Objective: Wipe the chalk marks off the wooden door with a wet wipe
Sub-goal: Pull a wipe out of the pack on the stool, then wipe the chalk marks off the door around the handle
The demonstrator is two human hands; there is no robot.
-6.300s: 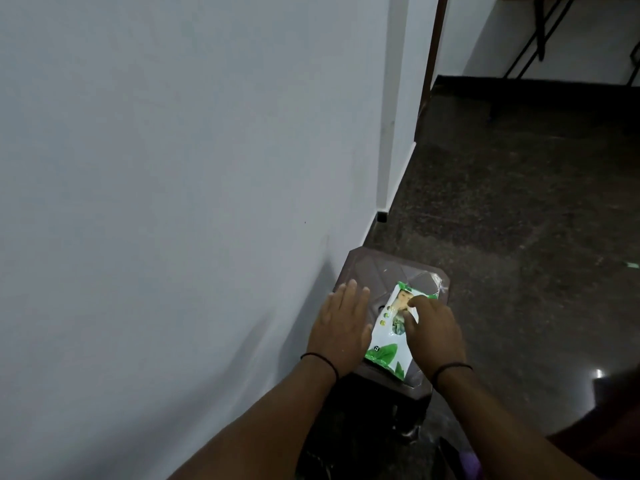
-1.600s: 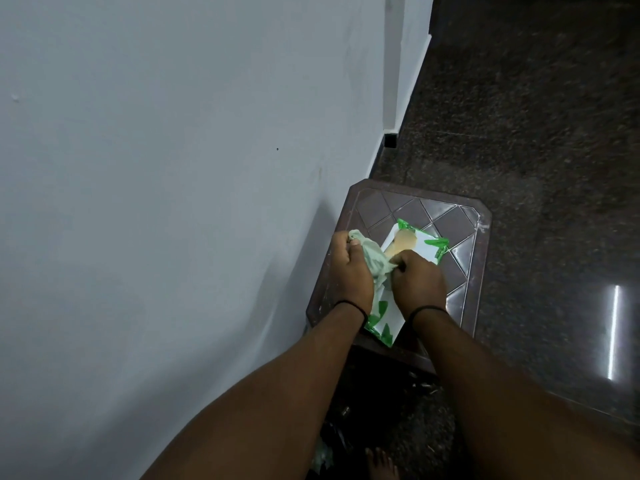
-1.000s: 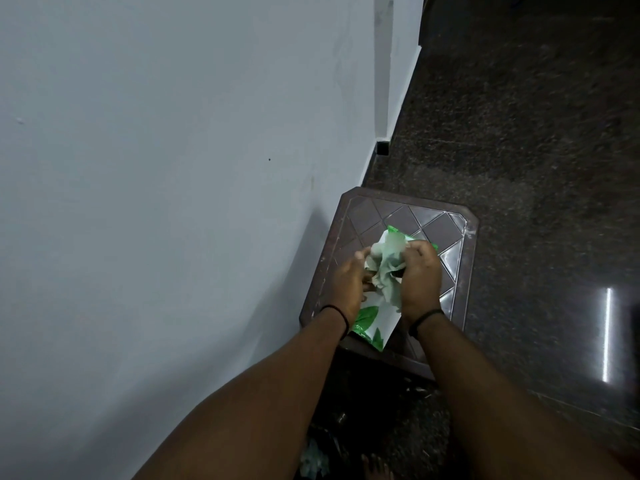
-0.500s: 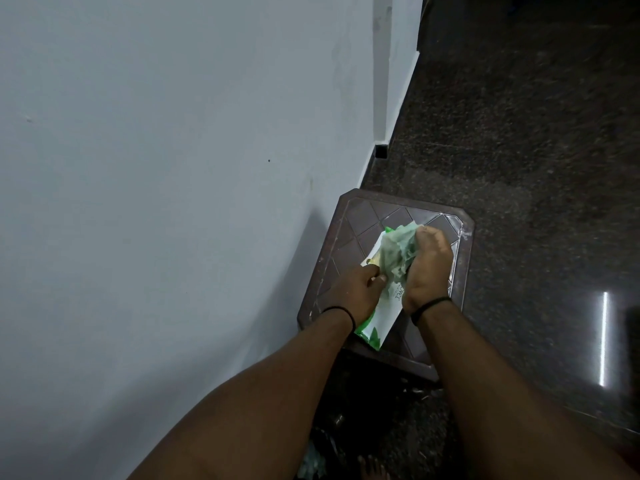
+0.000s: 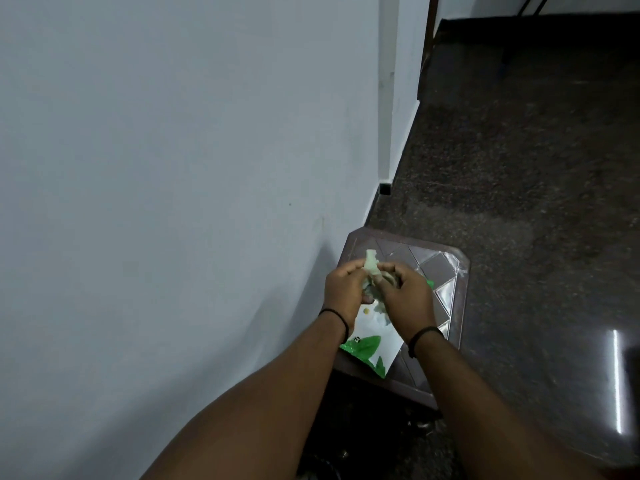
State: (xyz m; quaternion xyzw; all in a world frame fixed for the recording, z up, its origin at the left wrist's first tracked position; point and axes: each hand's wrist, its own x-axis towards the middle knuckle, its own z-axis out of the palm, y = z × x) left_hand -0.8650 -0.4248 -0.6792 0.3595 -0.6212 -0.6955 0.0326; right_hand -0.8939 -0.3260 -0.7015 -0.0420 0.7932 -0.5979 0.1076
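Note:
A pale green wet wipe (image 5: 475,267) is bunched between both my hands, above a brown plastic stool (image 5: 446,275). My left hand (image 5: 346,289) pinches its left side and my right hand (image 5: 405,296) grips its right side; a corner of the wipe sticks up between them. The white and green wipe packet (image 5: 369,344) lies flat on the stool under my wrists. A thin brown strip of door frame (image 5: 429,26) shows at the top; the wooden door and its chalk marks are out of view.
A white wall (image 5: 173,168) runs along the left, right beside the stool. Dark speckled stone floor (image 5: 519,150) stretches ahead and to the right. Dark metal furniture legs show at the far top right.
The wipe has come out of the packet and both hands now hold it raised above the stool. My left hand has let go of the packet. The view has tilted up.

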